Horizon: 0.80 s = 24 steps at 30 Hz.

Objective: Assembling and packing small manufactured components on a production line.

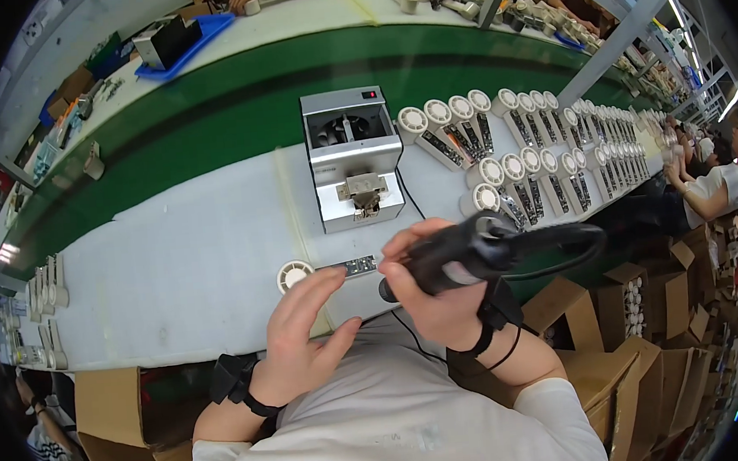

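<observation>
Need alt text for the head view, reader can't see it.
A person's right hand holds a black corded tool; the left hand is at a round-headed white part on a pale bench. Beyond stands a silver machine, with rows of similar parts to its right.

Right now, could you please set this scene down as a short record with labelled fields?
Left hand: open, fingertips at a white round-headed plastic unit with an exposed circuit board; contact unclear
Right hand: gripping a black cylindrical corded tool, partly blurred
Surface: white tabletop
Beyond hands: silver box-shaped metal machine
Bench, right: rows of similar white units, boards exposed
Below bench, left: open brown cardboard box
Across the way: shallow blue tray
</observation>
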Each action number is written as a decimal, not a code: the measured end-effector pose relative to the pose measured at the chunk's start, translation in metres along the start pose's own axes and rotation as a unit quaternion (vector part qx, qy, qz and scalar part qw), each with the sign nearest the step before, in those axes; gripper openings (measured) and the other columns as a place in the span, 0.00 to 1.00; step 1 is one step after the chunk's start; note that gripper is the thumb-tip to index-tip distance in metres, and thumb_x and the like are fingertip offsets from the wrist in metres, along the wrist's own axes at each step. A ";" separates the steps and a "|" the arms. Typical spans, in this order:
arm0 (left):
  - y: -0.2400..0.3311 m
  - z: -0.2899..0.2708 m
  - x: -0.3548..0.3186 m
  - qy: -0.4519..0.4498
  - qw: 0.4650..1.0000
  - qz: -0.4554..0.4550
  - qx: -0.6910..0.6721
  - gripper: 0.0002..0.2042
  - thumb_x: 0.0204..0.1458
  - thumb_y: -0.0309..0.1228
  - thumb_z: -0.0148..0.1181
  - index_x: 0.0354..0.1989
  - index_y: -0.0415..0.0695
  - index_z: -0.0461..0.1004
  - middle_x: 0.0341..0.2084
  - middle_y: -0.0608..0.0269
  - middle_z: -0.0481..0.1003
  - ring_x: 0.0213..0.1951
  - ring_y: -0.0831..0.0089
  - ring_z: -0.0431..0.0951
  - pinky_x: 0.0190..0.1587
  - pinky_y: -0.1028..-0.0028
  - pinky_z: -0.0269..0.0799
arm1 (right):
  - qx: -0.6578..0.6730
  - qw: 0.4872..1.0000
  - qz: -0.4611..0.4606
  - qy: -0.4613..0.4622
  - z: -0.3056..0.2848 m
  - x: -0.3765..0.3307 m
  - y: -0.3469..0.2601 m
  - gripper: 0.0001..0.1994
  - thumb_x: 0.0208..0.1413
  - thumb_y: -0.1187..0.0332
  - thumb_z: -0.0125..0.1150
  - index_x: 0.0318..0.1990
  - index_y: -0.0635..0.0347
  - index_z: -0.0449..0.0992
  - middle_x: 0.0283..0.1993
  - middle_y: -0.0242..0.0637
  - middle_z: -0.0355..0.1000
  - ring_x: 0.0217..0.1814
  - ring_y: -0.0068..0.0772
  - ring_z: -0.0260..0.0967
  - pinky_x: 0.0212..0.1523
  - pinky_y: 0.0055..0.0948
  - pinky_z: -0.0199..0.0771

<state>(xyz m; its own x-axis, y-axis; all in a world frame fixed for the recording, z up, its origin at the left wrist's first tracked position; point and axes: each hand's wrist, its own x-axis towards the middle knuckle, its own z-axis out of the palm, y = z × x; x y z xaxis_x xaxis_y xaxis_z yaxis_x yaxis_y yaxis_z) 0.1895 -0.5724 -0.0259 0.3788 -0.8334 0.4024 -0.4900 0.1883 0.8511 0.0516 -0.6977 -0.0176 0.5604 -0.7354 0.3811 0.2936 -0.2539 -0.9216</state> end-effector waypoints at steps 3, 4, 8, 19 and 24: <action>0.020 -0.011 0.006 -0.012 0.965 0.237 0.114 0.12 0.44 0.23 0.63 0.40 0.35 0.76 0.39 0.48 0.76 0.38 0.57 0.78 0.42 0.65 0.75 | -0.064 0.998 -0.019 0.010 0.009 0.008 0.005 0.20 0.51 0.83 0.61 0.51 0.62 0.64 0.35 0.38 0.74 0.33 0.26 0.73 0.36 0.27 0.75; 0.025 -0.006 0.008 -0.082 0.940 0.323 0.068 0.16 0.42 0.21 0.62 0.43 0.36 0.74 0.41 0.47 0.74 0.41 0.56 0.77 0.43 0.64 0.74 | -0.104 0.994 -0.037 0.025 0.014 0.013 0.011 0.18 0.51 0.81 0.62 0.48 0.62 0.66 0.33 0.37 0.75 0.32 0.25 0.73 0.35 0.26 0.74; 0.065 0.048 0.022 -0.069 0.886 0.420 0.183 0.19 0.40 0.22 0.61 0.45 0.36 0.72 0.42 0.49 0.73 0.44 0.55 0.75 0.45 0.63 0.73 | -0.196 0.973 -0.084 0.093 0.036 0.043 0.011 0.16 0.48 0.76 0.67 0.44 0.60 0.70 0.28 0.37 0.75 0.27 0.26 0.73 0.32 0.27 0.74; 0.109 0.045 0.098 -0.383 0.806 0.274 0.359 0.24 0.42 0.26 0.66 0.50 0.34 0.68 0.40 0.51 0.72 0.41 0.57 0.75 0.45 0.63 0.69 | -0.358 0.922 -0.019 0.145 0.053 0.057 0.009 0.22 0.41 0.64 0.70 0.44 0.57 0.72 0.28 0.45 0.76 0.30 0.53 0.76 0.33 0.41 0.75; 0.105 0.046 0.103 -0.470 0.804 0.245 0.270 0.24 0.40 0.26 0.68 0.48 0.36 0.69 0.41 0.52 0.72 0.42 0.55 0.75 0.45 0.62 0.70 | -0.275 0.953 -0.009 0.130 0.042 0.065 0.001 0.22 0.43 0.65 0.67 0.47 0.59 0.70 0.28 0.46 0.76 0.32 0.53 0.76 0.34 0.42 0.76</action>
<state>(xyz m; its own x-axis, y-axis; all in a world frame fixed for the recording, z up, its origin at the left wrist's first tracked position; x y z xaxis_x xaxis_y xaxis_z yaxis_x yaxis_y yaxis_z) 0.1412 -0.6627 0.0892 -0.5998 -0.8001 -0.0040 -0.7651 0.5721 0.2953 0.1206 -0.7192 0.0095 0.3272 -0.8402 0.4325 -0.1887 -0.5065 -0.8413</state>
